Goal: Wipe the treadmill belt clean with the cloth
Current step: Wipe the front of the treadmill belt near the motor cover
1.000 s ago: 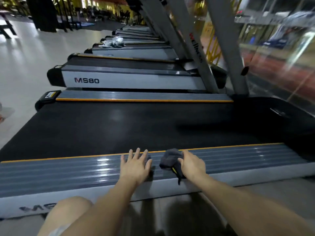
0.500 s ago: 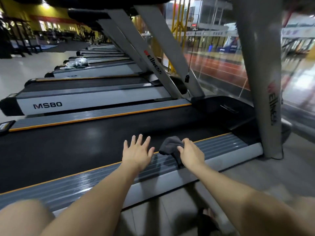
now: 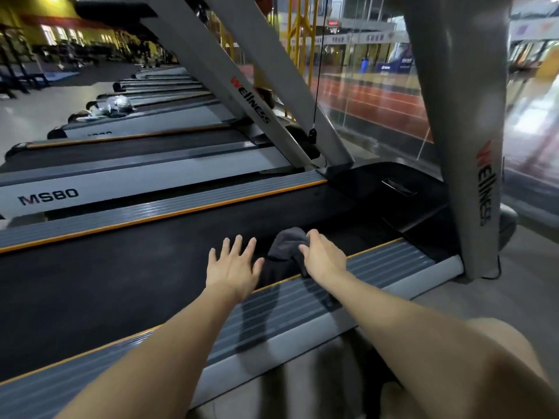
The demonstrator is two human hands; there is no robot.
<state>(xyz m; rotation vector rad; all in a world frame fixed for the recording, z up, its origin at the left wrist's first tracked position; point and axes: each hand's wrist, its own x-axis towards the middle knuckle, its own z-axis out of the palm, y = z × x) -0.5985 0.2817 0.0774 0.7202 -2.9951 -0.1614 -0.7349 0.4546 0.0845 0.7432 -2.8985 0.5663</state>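
Head view showed the right hand [image 3: 323, 257] holding the cloth [image 3: 286, 246] at the belt [image 3: 121, 267] edge, belt stretching leftward, while the left hand [image 3: 233, 264] hovered alongside, fingers [image 3: 239, 241] spread.

The treadmill belt [image 3: 127, 267] is a wide, matte black strip running from about eight o'clock toward two o'clock. A bunched dark grey cloth [image 3: 286, 244] lies at its near edge, just right of centre, draping toward the orange-trimmed side rail.

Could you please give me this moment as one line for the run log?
phase: wiping start | right hand: grips cloth at near belt edge | left hand: fingers spread over belt | side rail: near
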